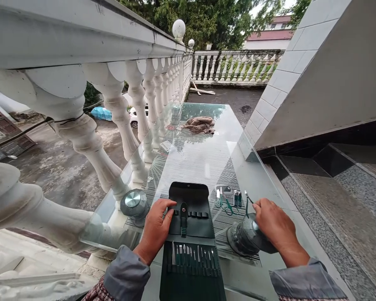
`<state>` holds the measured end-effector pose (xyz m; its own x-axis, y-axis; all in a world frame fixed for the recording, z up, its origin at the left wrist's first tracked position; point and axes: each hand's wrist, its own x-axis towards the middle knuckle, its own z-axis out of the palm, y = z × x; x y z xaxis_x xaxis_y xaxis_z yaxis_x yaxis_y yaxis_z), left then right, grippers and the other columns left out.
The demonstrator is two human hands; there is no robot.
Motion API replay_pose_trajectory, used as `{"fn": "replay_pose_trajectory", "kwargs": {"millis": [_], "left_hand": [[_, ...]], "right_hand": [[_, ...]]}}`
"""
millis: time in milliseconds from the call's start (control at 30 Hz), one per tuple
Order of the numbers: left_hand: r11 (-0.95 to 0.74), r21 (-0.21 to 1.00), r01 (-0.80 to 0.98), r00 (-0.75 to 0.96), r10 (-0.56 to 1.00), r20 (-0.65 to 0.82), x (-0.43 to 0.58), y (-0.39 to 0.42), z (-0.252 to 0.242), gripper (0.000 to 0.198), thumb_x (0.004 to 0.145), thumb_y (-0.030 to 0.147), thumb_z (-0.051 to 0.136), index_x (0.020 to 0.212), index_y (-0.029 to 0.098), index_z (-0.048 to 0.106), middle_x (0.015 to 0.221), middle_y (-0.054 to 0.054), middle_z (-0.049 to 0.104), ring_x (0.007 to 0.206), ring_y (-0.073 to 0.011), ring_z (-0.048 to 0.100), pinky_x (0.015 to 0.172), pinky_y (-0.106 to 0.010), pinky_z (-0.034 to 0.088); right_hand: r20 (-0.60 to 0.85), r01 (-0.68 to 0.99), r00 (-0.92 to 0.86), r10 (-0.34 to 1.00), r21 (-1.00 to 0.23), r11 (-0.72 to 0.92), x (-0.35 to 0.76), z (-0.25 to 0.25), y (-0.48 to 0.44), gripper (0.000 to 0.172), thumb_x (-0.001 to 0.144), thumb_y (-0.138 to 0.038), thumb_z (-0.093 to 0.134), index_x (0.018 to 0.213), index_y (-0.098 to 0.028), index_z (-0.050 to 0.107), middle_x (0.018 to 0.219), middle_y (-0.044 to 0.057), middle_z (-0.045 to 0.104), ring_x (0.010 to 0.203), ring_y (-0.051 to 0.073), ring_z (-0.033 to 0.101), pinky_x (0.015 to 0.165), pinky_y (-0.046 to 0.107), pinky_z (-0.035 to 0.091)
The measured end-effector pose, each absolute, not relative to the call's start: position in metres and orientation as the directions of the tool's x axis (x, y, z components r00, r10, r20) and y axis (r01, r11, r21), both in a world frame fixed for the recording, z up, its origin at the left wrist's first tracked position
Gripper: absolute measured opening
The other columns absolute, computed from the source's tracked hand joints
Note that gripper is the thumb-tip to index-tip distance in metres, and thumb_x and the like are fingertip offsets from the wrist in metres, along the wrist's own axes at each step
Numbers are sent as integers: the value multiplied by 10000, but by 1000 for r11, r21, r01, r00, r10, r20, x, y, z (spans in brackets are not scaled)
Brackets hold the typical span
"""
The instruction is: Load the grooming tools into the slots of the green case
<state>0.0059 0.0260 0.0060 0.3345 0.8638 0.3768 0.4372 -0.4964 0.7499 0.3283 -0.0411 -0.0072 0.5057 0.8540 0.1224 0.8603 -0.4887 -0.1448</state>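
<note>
A black unrolled tool case (191, 234) lies open on a glass table (207, 154), with several small metal tools (194, 256) slotted in its lower panel. My left hand (155, 228) rests on the case's left edge, fingers curled against it. My right hand (274, 225) is closed in a pinch on a thin green-handled tool (247, 200) just right of the case. Small green scissors (227, 205), a nail clipper (237, 198) and another little tool (218, 196) lie loose on the glass between case and right hand.
A white stone balustrade (113, 104) runs close along the table's left side. Round metal table fittings sit at the near left (134, 202) and near right (244, 238). A brown cloth (199, 124) lies at the far end. Tiled steps (332, 179) rise to the right.
</note>
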Motion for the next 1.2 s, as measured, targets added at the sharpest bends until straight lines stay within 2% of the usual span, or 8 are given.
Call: {"fn": "replay_pose_trajectory", "kwargs": {"millis": [100, 200, 267, 367, 567, 900, 1033, 1200], "left_hand": [[-503, 750, 429, 335, 860, 385, 6, 26, 5, 181, 845, 168, 455, 967, 205, 583, 975, -40, 598, 943, -175, 554, 859, -328, 443], [-508, 746, 431, 343, 857, 385, 6, 26, 5, 187, 842, 161, 452, 965, 204, 586, 977, -43, 599, 942, -176, 556, 857, -327, 447], [-511, 738, 441, 350, 855, 382, 7, 25, 6, 192, 842, 158, 447, 962, 205, 590, 976, -45, 600, 940, -177, 559, 854, -326, 451], [-508, 728, 460, 367, 855, 365, 8, 25, 8, 189, 836, 157, 451, 952, 205, 592, 968, -45, 602, 934, -180, 564, 847, -325, 457], [-493, 701, 516, 408, 861, 305, 9, 25, 9, 187, 827, 150, 458, 953, 209, 584, 970, -45, 596, 942, -193, 554, 846, -339, 455], [-509, 666, 545, 446, 849, 284, 11, 24, 7, 197, 815, 126, 464, 954, 206, 579, 978, -51, 585, 954, -207, 531, 843, -360, 451], [-513, 659, 550, 451, 847, 282, 11, 24, 7, 197, 803, 121, 479, 944, 207, 588, 976, -53, 586, 951, -215, 534, 846, -371, 454], [-519, 651, 554, 455, 843, 285, 10, 23, 6, 188, 815, 126, 478, 947, 202, 590, 979, -55, 585, 954, -210, 537, 844, -361, 458]], "right_hand": [[165, 802, 570, 805, -324, -502, 322, 2, -45, 207, 870, -328, 363, 789, -207, 508, 801, 69, 629, 669, 202, 552, 551, 296, 338], [252, 845, 382, 889, -486, -225, 297, 9, -51, 193, 865, -344, 389, 782, -217, 509, 762, 40, 610, 674, 177, 546, 598, 286, 374], [238, 872, 150, 960, -489, -15, 276, 9, -56, 208, 876, -328, 378, 739, -218, 490, 724, 22, 577, 666, 160, 525, 614, 275, 380], [145, 889, -57, 988, -443, 116, 255, 6, -63, 194, 878, -268, 384, 712, -213, 468, 709, 11, 551, 673, 152, 509, 614, 271, 372], [100, 913, -88, 991, -391, 120, 244, 1, -66, 180, 877, -214, 383, 718, -208, 467, 711, 11, 550, 655, 148, 518, 598, 272, 370], [380, 945, 41, 924, -315, 87, 213, -16, -60, 151, 881, -227, 379, 864, -190, 524, 777, 50, 606, 664, 167, 577, 571, 273, 397], [397, 892, 110, 911, -444, 86, 217, -13, -58, 124, 875, -263, 417, 889, -197, 522, 808, 53, 612, 702, 168, 587, 613, 278, 441], [167, 796, 65, 984, -603, 50, 227, 4, -65, 101, 782, -234, 540, 877, -222, 509, 784, 8, 565, 593, 128, 535, 562, 262, 451]]}}
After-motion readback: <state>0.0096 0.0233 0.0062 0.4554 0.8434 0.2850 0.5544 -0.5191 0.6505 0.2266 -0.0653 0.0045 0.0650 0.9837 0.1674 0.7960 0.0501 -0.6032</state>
